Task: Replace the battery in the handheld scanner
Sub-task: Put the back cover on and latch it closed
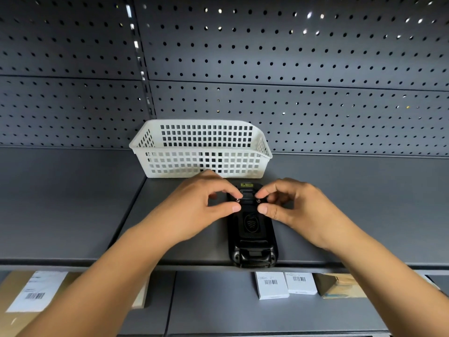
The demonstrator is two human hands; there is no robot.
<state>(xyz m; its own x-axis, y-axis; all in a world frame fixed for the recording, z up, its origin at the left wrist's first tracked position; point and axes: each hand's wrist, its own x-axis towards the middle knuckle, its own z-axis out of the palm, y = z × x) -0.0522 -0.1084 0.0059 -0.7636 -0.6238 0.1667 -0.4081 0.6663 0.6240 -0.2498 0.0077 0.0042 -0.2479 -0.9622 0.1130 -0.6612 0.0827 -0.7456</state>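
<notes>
2 hands, left hand and right hand, pinch 2 latches on the scanner, lying face-down between their fingers, long axis running toward the basket.

A black handheld scanner lies face down on a grey shelf. The left hand and the right hand pinch its two sides near the top. A white basket stands just behind.
</notes>
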